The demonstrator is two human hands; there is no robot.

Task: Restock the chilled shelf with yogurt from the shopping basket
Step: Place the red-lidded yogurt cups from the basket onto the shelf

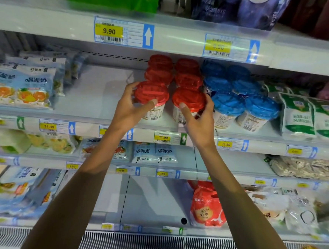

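Grips the left front red-lidded yogurt cup (152,93) with the left hand (131,108), fingers (132,86) curled round its lid, at the centre of the frame. Clasps the right front red-lidded yogurt cup (188,99) likewise with the right hand (201,120), at the front edge of the chilled shelf (95,101). Just right of these, rows of blue-lidded cups (228,103).

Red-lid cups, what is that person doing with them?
A person is stocking yogurt on a chilled shelf in a shop. The left hand grips the left red-lidded yogurt cup and the right hand grips the right red-lidded yogurt cup. Both cups are at the front of two rows of red-lidded cups, with more behind them. Blue-lidded cups stand just to the right.
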